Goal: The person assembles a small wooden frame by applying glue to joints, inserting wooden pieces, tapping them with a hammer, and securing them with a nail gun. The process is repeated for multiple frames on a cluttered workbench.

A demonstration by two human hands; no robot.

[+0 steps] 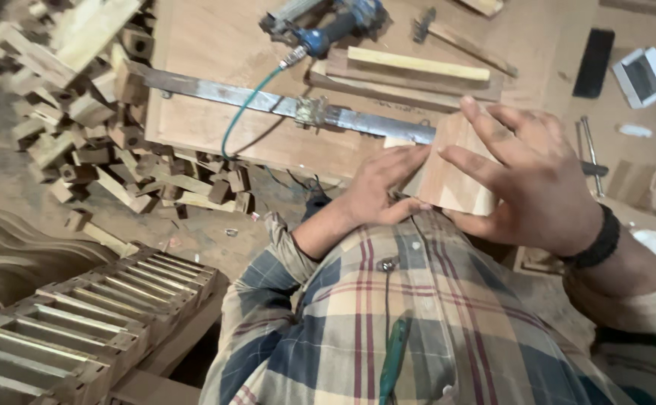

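Sawdust-covered floor is seen below a plywood sheet [200, 90], where 1 metal bar [268, 101], 1 nail gun [328, 26] and 1 hammer [455, 37] are laid. 1 wood block [451, 172] is pinched between the left hand [376, 187] and the spread-fingered right hand [530, 176], against the bar's end

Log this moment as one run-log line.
left hand: on wood block | right hand: gripping wood block | behind: metal bar, nail gun
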